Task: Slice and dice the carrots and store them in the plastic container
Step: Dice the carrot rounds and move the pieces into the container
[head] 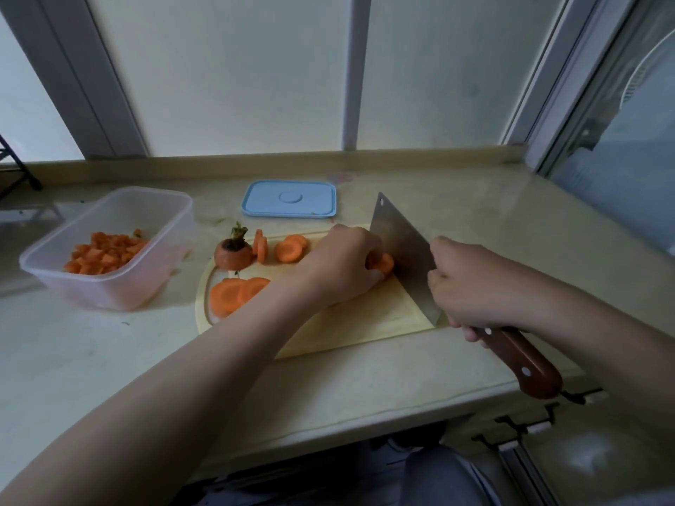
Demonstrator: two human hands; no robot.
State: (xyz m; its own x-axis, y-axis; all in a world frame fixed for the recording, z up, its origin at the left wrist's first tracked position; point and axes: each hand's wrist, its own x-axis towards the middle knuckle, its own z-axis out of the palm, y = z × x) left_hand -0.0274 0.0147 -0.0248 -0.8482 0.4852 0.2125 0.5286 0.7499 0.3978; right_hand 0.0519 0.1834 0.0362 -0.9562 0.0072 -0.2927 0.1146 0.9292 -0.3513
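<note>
Carrot stub sits on the board, and our left hand curls over it, fingers holding it down just beside the cleaver. Our right hand is wrapped round the cleaver's handle up near the blade, which stands upright against the stub's cut end. We judge the stub stiff and dense, apt to roll on its round side and a bit slick at the cut face, so it wants pinning from above with fingertips tucked back from the blade; whether ours are tucked we cannot tell, since the back of the hand hides them. Slices lie farther along the board, more slices at its near-left corner, and the top with its stalk stands at the board's left edge beside them. These look thin and light, likely to slide when stacked for dicing. Dice lie in the container to the left, near the board but apart from it, its lid lying off behind on the counter
</note>
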